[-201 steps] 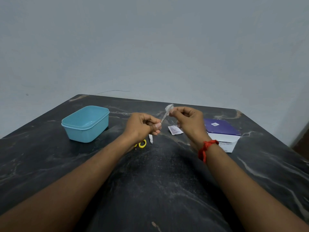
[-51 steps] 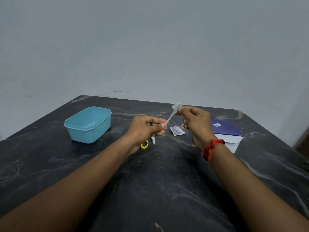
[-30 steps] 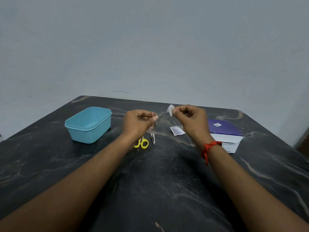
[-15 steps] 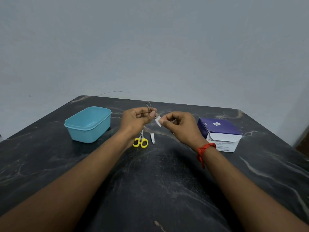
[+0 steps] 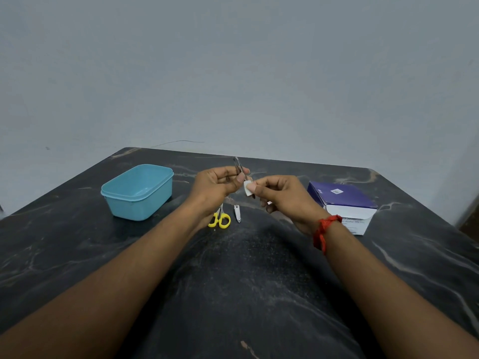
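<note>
**Above a dark stone table (image 5: pixel 246 281): tweezers and white pad gripped between two hands**

Pinched in the left hand (image 5: pixel 217 182), between thumb and curled forefinger: metal tweezers (image 5: pixel 238 165), gripped near mid-length. One end tilted up and away past the knuckles, the other slanting down toward the right hand (image 5: pixel 282 198).

Pinched there between thumb and forefinger: a small white pad (image 5: pixel 248 189), with the remaining fingers loosely curled beneath and a red thread (image 5: pixel 322 229) tied round the wrist. Pressed against the lower part of the tweezers, just right of the left thumb; whether folded round the tips, impossible to tell. Both hands clear of the table, almost meeting at the pad.

Just below the grip, flat on the table: yellow-handled scissors (image 5: pixel 220 220), partly hidden behind the left wrist. Close beside them but not touching: a small nail clipper (image 5: pixel 237 213).

Well to the left of the grip: an open light-blue tub (image 5: pixel 137 190), upright. Well to the right of the grip: a purple and white box (image 5: pixel 342 200), partly behind the right wrist. Beyond the grip: the far table edge and a plain grey wall (image 5: pixel 233 73).
</note>
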